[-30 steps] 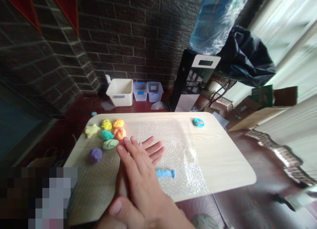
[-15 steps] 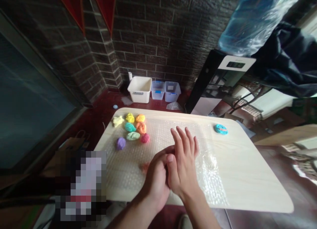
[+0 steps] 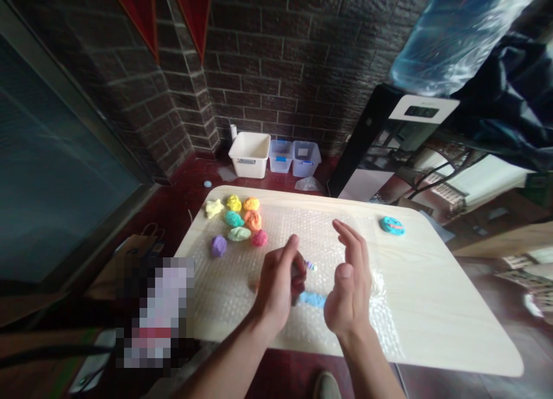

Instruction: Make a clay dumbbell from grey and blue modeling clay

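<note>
My left hand hovers over the bubble wrap sheet with its fingers curled round a small piece of clay; a pale striped tip sticks out of it. My right hand is open beside it, palm facing left, fingers together and straight. A light blue clay roll lies on the wrap between and below the two hands. The hands are apart, not touching.
Several clay lumps lie at the table's far left: yellow star, yellow, orange, teal, green, pink, purple. A blue clay disc sits far right on the wooden table. Plastic bins stand on the floor behind.
My hands were pressed together over the wrap; now they have parted. The left keeps a small clay piece, the right has opened, and the blue roll shows again between them.
</note>
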The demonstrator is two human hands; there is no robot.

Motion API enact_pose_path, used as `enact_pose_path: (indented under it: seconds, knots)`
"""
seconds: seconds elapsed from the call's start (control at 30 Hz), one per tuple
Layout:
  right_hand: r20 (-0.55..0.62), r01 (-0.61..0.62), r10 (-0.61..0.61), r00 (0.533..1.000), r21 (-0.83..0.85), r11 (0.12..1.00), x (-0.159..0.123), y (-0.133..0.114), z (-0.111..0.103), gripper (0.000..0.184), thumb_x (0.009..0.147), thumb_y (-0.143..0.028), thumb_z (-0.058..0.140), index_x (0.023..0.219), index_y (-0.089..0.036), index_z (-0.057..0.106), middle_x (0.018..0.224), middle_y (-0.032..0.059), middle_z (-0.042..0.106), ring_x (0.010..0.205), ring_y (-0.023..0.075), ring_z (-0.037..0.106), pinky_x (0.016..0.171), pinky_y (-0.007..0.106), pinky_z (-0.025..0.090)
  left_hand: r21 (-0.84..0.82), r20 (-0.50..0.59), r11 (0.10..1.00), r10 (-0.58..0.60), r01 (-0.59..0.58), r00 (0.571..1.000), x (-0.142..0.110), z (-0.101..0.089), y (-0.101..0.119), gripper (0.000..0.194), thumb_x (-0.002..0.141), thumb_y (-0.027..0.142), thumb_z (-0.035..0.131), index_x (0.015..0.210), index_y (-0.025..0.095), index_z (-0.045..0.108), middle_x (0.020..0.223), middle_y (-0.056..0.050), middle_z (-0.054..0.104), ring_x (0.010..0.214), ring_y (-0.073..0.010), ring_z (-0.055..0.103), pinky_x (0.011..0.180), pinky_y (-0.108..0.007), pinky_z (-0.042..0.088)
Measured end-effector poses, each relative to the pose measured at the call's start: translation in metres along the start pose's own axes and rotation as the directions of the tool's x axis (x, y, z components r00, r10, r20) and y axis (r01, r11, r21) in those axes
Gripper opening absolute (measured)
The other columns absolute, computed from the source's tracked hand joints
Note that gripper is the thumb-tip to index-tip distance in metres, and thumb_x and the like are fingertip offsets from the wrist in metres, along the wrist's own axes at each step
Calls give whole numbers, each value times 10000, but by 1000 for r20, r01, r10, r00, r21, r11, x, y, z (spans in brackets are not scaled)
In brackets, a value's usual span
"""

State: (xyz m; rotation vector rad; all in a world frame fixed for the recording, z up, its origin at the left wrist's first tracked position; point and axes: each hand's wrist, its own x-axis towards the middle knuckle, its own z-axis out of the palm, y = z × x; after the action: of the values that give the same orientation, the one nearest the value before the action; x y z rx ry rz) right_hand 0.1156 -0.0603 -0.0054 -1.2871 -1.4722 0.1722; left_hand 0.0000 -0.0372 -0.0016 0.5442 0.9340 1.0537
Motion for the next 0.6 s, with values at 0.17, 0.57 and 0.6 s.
enact_pose_path:
  seconds: [0.17, 0.57, 0.6]
  knots:
    - [-18, -88, 92, 996, 135, 987, -2, 2, 4, 545, 1122, -554, 293, 1411, -240, 634, 1417, 146, 618, 1286, 349, 606, 966, 554, 555, -200, -16, 974, -112, 107, 994, 8, -2, 11, 654, 780, 554, 812, 499, 228, 320, 418, 89, 296, 355, -52, 193, 355, -195, 122]
    - [146, -5, 0, 989, 32, 999, -6, -10, 9, 565, 1103, -523, 425, 1552, -204, 553, 1624, 171, 548, 1524, 382, 498, 1218, 697, 413, -374, 246, 916, -54, 147, 968, -6, 10, -15, 439, 930, 585, 758, 1129, 194, 775, 1234, -114, 779, 1321, -324, 664, 1075, -386, 550]
    - [179, 5, -16, 984, 63, 998, -7, -15, 10, 566, 1100, -533, 425, 1537, -207, 575, 1598, 163, 588, 1494, 374, 546, 1203, 675, 452, -371, 248, 912, -81, 172, 965, -9, 11, -20, 451, 934, 606, 738, 1126, 200, 785, 1276, -119, 770, 1414, -347, 599, 1151, -408, 501]
